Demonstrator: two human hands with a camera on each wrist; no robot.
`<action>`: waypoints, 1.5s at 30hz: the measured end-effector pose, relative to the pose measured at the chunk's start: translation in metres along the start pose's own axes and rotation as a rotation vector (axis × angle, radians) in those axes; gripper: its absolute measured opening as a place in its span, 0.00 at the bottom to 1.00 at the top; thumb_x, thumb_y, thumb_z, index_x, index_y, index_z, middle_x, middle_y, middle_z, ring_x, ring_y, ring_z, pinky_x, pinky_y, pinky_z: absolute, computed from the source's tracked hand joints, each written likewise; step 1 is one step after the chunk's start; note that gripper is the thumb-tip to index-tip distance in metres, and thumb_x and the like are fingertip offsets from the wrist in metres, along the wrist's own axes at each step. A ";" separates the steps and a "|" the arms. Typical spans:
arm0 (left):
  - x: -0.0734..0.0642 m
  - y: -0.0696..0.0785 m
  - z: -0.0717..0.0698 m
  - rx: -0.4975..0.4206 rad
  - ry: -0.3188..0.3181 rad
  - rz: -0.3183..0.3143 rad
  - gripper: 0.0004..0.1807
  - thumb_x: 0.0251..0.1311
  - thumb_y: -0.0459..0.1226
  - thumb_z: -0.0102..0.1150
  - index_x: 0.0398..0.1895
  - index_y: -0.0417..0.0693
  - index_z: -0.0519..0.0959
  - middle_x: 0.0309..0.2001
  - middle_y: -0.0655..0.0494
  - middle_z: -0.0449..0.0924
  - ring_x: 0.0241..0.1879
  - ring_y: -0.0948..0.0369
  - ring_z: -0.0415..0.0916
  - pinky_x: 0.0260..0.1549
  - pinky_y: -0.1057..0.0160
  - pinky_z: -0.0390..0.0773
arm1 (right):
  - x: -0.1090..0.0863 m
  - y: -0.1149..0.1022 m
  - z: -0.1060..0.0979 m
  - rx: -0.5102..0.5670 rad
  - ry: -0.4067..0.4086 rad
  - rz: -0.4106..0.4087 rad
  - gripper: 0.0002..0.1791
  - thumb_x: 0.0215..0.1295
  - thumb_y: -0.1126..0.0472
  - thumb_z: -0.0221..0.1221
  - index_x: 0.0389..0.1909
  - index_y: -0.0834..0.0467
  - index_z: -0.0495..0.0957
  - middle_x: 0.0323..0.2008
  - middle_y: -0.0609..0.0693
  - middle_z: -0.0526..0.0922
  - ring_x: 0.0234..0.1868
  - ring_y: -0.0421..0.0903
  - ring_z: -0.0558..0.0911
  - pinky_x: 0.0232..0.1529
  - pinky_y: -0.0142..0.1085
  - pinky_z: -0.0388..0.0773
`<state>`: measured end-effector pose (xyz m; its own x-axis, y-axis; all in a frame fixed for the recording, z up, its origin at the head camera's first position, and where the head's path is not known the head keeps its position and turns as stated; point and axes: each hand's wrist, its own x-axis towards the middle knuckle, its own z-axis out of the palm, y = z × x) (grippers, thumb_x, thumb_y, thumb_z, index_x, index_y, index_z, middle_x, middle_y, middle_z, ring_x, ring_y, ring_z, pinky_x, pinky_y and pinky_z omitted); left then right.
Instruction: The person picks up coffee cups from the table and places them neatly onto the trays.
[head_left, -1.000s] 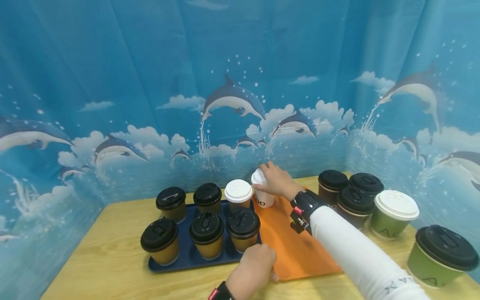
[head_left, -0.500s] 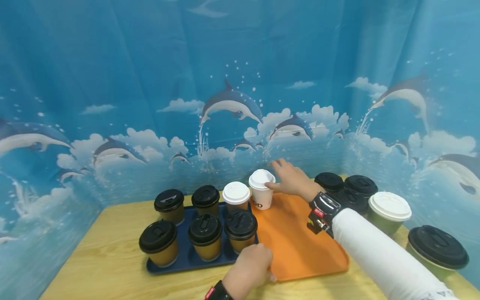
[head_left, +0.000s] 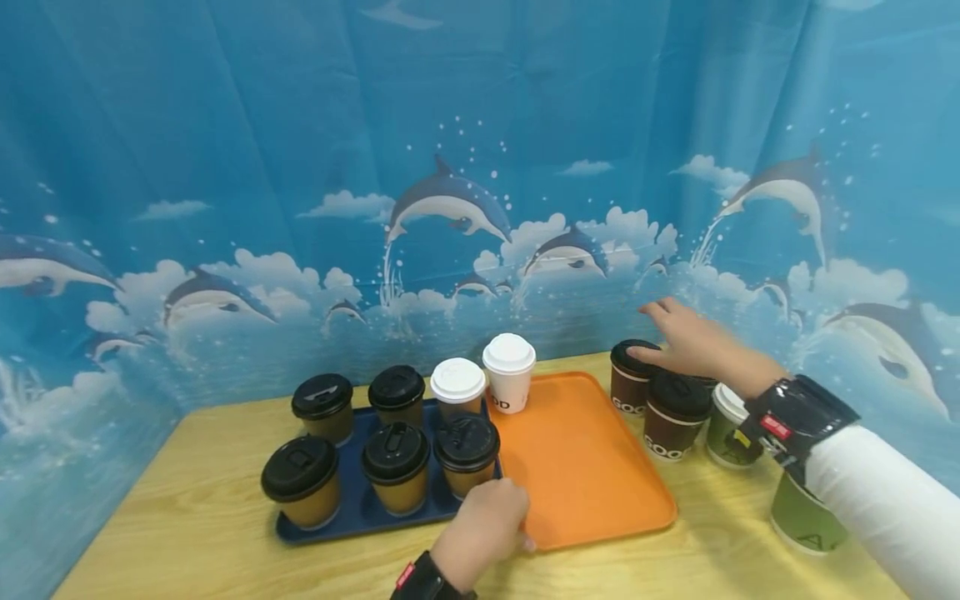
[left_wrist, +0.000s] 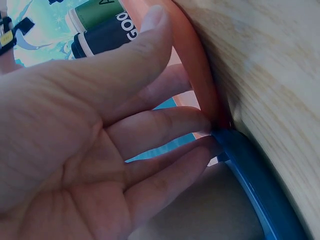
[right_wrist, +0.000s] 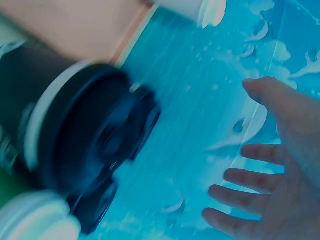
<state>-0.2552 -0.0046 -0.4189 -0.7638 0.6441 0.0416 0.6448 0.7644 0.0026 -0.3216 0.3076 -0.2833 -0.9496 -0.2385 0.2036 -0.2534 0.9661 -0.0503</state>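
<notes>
One orange tray (head_left: 585,467), one blue tray (head_left: 356,502): a nudge from our left hand (head_left: 483,523), fingers relaxed at their near rims, might tip cups. Our right hand (head_left: 697,343), empty, fingers apart, could topple brown cups (head_left: 671,429) if lowered. Two green cups (head_left: 806,517), right; at least two brown; one white cup (head_left: 510,390), orange tray's far left; six tan cups (head_left: 401,493), blue tray.
</notes>
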 end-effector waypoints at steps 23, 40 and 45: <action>0.003 -0.004 -0.001 -0.033 -0.066 -0.023 0.20 0.45 0.52 0.79 0.16 0.54 0.78 0.27 0.59 0.81 0.29 0.63 0.80 0.31 0.62 0.81 | -0.033 0.024 0.030 0.034 -0.237 -0.018 0.53 0.60 0.40 0.69 0.66 0.79 0.62 0.60 0.79 0.69 0.59 0.74 0.73 0.56 0.63 0.74; 0.004 -0.002 0.000 -0.009 -0.063 -0.008 0.22 0.46 0.53 0.78 0.17 0.53 0.75 0.26 0.57 0.79 0.28 0.63 0.79 0.29 0.62 0.80 | -0.036 0.019 0.029 0.000 -0.209 -0.029 0.48 0.61 0.43 0.69 0.65 0.78 0.65 0.58 0.78 0.72 0.55 0.72 0.77 0.52 0.61 0.77; 0.004 -0.003 -0.002 -0.029 -0.092 -0.020 0.21 0.47 0.53 0.78 0.18 0.53 0.76 0.27 0.58 0.79 0.29 0.63 0.79 0.29 0.61 0.80 | -0.036 0.017 0.023 0.009 -0.142 -0.054 0.46 0.60 0.44 0.70 0.64 0.76 0.67 0.57 0.76 0.74 0.55 0.72 0.78 0.51 0.61 0.78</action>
<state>-0.2600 -0.0045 -0.4172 -0.7755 0.6293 -0.0503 0.6286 0.7771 0.0311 -0.2960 0.3305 -0.3145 -0.9508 -0.3026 0.0662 -0.3062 0.9505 -0.0522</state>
